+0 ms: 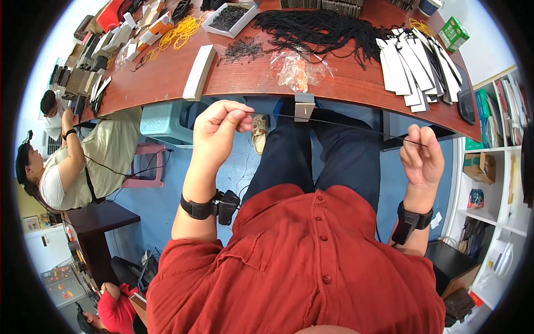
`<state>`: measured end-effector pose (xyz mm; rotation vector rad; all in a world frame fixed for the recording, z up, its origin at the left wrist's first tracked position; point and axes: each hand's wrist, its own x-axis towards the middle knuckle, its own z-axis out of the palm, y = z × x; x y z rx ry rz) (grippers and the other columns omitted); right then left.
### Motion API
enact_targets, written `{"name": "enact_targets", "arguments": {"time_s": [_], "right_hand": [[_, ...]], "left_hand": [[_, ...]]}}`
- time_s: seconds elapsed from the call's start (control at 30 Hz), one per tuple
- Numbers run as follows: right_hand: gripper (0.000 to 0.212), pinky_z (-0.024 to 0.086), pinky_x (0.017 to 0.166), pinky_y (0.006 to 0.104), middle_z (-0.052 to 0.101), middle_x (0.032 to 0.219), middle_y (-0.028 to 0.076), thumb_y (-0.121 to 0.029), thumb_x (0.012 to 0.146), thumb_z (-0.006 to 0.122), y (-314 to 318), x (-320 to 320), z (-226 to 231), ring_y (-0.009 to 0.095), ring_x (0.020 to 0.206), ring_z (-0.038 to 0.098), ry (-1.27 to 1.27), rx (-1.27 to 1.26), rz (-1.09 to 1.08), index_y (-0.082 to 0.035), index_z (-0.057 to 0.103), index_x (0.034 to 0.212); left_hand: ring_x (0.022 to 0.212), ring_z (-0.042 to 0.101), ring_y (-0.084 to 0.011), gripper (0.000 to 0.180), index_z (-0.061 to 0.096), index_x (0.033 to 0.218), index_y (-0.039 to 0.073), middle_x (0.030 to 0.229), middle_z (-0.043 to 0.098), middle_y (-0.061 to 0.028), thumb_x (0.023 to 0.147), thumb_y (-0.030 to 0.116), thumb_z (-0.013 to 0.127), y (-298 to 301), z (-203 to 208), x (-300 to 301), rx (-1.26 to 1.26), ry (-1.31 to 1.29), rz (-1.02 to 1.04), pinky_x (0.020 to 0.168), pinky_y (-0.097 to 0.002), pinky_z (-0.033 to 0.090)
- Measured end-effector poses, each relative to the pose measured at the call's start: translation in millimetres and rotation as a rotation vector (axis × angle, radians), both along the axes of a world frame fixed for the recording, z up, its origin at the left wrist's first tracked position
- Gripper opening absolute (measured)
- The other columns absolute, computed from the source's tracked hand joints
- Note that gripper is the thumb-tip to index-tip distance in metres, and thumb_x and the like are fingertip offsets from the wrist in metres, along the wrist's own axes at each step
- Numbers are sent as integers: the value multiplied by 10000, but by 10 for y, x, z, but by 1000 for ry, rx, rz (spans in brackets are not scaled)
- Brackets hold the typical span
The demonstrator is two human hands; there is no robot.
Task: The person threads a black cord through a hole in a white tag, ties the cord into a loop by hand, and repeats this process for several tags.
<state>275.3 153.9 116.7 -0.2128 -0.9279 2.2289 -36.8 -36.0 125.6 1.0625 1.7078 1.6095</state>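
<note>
A thin black cord [356, 127] is stretched between my two hands in front of the table's near edge. My left hand [218, 127] pinches one end between thumb and fingertips. My right hand [421, 157] is closed around the other end, slightly lower. A small grey-beige block or folded card [304, 108] sits at the table edge. The cord crosses it; whether it passes through or in front, I cannot tell. Beyond lies a large bundle of black cords [320, 28]. At the right, white tags [405, 69] with black cords lie fanned out.
On the red-brown table [150, 83] are a long white box [199, 72], crumpled clear plastic [300, 69], a tray of small black pieces [208, 25] and yellow cords [181, 32]. A phone [466, 108] lies at the right. Another person [72, 161] sits at the left.
</note>
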Motion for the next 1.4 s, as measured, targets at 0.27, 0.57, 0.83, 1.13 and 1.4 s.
{"name": "enact_targets", "arguments": {"time_s": [0.27, 0.57, 0.83, 1.13, 1.4], "right_hand": [[356, 293, 436, 171, 487, 739, 45, -324, 940, 438, -79, -216, -51, 47, 468, 374, 72, -112, 86, -88, 433, 672], [255, 295, 472, 162, 595, 772, 0, -245, 898, 526, -549, -825, -34, 18, 530, 389, -336, 290, 260, -9, 614, 862], [252, 305, 484, 171, 577, 720, -17, -232, 903, 515, -565, -831, -44, 19, 522, 384, -451, 304, 284, -10, 618, 839], [141, 425, 593, 191, 576, 875, 29, -155, 907, 510, -654, -896, -23, 62, 705, 508, -469, 270, 241, -23, 518, 958], [78, 476, 672, 232, 567, 905, 44, -85, 879, 534, -649, -914, -187, 93, 792, 561, -419, 175, 315, -26, 508, 924]], "left_hand": [[712, 546, -86, 123, 644, 915, -14, 799, 600, -30, 868, 28, 538, 85, -47, 138, 220, -176, 7, 635, -216, 446], [718, 569, -133, 156, 687, 888, 25, 781, 628, -52, 737, -11, 670, 268, -192, 652, 86, 201, -241, 647, -237, 452], [726, 563, -114, 129, 686, 877, 19, 784, 627, -53, 750, 5, 669, 215, -89, 671, -46, 60, -203, 651, -234, 450], [700, 553, -102, 68, 665, 833, 6, 785, 610, -48, 769, 30, 665, 180, -68, 698, -98, 101, -269, 615, -224, 441], [716, 559, -109, 49, 655, 822, 7, 785, 607, -49, 782, 33, 651, 229, -179, 661, -83, 120, -220, 632, -226, 442]]}}
